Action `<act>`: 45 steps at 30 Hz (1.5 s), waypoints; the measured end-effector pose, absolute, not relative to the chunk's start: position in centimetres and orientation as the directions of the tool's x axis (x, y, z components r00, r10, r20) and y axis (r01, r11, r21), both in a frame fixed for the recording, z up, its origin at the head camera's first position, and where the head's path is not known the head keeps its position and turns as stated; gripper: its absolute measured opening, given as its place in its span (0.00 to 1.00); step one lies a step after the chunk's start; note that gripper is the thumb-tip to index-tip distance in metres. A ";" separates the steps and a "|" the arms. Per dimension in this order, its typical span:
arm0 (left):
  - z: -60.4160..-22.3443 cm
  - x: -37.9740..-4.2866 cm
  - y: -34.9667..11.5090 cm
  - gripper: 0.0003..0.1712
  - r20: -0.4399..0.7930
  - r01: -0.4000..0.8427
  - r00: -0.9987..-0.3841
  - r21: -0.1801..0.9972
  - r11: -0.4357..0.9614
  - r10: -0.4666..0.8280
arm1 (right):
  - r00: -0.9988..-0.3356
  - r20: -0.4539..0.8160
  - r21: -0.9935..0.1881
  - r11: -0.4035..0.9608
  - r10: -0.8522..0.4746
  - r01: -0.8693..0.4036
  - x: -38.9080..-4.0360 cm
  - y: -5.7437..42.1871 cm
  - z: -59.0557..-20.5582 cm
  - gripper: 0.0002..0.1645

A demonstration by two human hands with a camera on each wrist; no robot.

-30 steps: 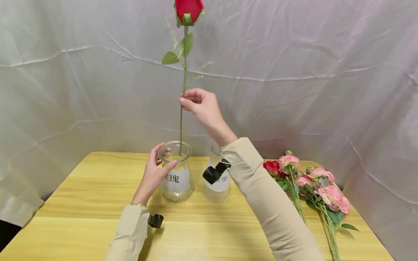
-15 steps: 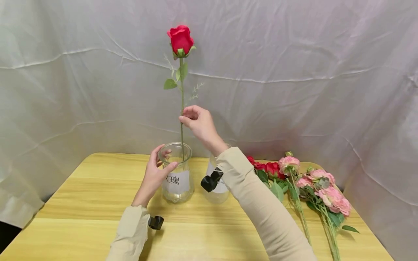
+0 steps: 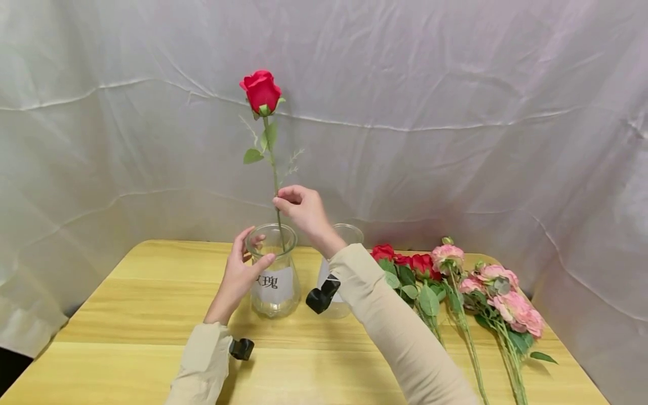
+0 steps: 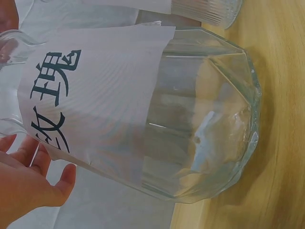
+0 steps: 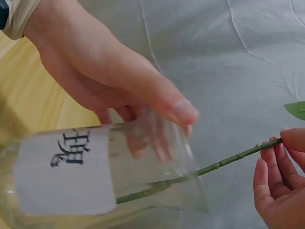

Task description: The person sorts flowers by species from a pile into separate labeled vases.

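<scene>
My right hand (image 3: 306,216) pinches the green stem of a red rose (image 3: 261,93) between thumb and fingertips. The rose stands nearly upright, its bloom leaning a little left. Its lower stem (image 5: 143,192) is inside a glass vase (image 3: 275,308), slanting through the mouth in the right wrist view. My left hand (image 3: 240,275) holds this vase around its neck from the left, thumb in front and fingers behind. A white paper label (image 4: 95,95) with dark characters is stuck on the vase. The vase's base is on the wooden table (image 3: 152,315).
A second labelled glass vase (image 3: 337,310) stands just right of the first, partly behind my right arm. Farther right lie several red roses (image 3: 424,264) and pink flowers (image 3: 516,306) with long stems. A grey curtain (image 3: 430,140) hangs behind the table.
My right hand has moved down with the rose, bringing its stem deeper into the vase, and the bloom has shifted left. The left hand keeps its grip on the vase.
</scene>
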State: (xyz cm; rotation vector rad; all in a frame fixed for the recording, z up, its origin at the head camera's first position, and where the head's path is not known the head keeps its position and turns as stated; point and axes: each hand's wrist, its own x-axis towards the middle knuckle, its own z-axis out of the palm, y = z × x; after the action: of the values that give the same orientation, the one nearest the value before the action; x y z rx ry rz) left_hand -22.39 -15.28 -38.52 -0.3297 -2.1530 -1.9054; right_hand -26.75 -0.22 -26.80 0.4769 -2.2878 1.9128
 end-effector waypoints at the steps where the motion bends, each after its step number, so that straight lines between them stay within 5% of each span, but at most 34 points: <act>1: -38.5 -22.4 -15.3 0.43 0.330 0.328 -0.944 0.937 0.121 0.006 | -0.946 0.280 -0.944 0.134 -0.165 -0.303 -26.7 -0.3 -27.0 0.09; 45: -38.5 -22.2 -15.4 0.43 0.314 0.311 -0.949 0.940 0.142 0.004 | -0.964 0.181 -0.981 0.028 -0.194 -0.189 -26.3 -0.7 -30.2 0.10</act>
State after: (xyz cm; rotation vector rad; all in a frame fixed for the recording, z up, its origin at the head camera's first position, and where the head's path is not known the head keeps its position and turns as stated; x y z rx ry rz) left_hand -22.19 -15.41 -38.50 -0.3091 -2.1822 -1.8902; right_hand -26.30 -0.72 -30.20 0.4207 -2.2545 2.1520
